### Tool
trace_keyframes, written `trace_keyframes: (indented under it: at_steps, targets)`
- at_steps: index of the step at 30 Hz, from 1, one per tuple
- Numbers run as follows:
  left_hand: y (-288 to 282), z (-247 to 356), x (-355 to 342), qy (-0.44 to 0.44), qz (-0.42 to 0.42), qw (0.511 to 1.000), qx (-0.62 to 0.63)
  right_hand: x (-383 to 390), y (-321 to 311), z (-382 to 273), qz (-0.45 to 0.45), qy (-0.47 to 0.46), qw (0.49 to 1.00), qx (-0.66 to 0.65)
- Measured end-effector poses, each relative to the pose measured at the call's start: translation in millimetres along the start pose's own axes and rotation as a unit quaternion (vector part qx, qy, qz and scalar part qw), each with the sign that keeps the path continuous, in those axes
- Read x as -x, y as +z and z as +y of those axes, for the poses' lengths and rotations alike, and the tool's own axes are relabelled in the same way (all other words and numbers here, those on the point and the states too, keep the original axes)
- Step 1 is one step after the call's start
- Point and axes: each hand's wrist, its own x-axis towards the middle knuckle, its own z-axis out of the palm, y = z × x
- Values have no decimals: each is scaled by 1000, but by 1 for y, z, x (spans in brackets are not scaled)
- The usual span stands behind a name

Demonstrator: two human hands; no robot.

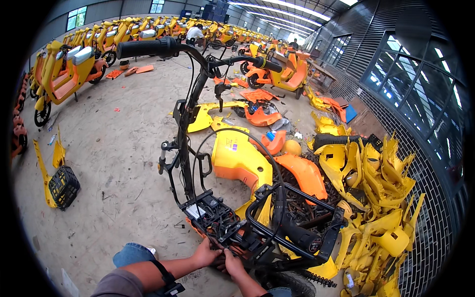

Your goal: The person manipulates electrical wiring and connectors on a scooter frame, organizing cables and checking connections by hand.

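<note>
A stripped black scooter frame [184,158] stands in front of me, its handlebar [203,62] uppermost. Bundled wires and a silver box [195,212] sit exposed in its floor section. At the near lower side of that section, my left hand [207,253] has its fingers closed against the edge. Close beside it my right hand [233,263] is also closed, thumb up, by the orange part [241,251] under the frame. Whatever the fingertips grip is hidden. Behind them rises the black tubular rear rack [297,195], above a partly seen tyre [292,283].
Yellow body panels [386,237] are heaped along the brick wall on the right. Beyond the frame lie a large yellow panel [235,151] and an orange one [304,173]. A black basket [64,187] rests on the left floor. Yellow scooters [69,74] and two people stand farther back.
</note>
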Motion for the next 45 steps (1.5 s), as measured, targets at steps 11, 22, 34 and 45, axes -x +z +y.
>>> trace_keyframes:
  at_steps: [11, 22, 34, 45]
  targets:
    - [0, -28, 2, 43, -26, 994, -95, -14, -1, 20, 44, -28, 994, 96]
    - [-8, -3, -2, 57, -60, 994, -72, 4, -1, 0, 21, -12, 999, 30]
    - [-26, -3, -2, 50, -63, 995, -64, 3, -24, -16, 100, -95, 990, -12]
    - [-28, -9, 4, 32, -143, 985, -94, 0, -5, 5, 1, -129, 982, 135]
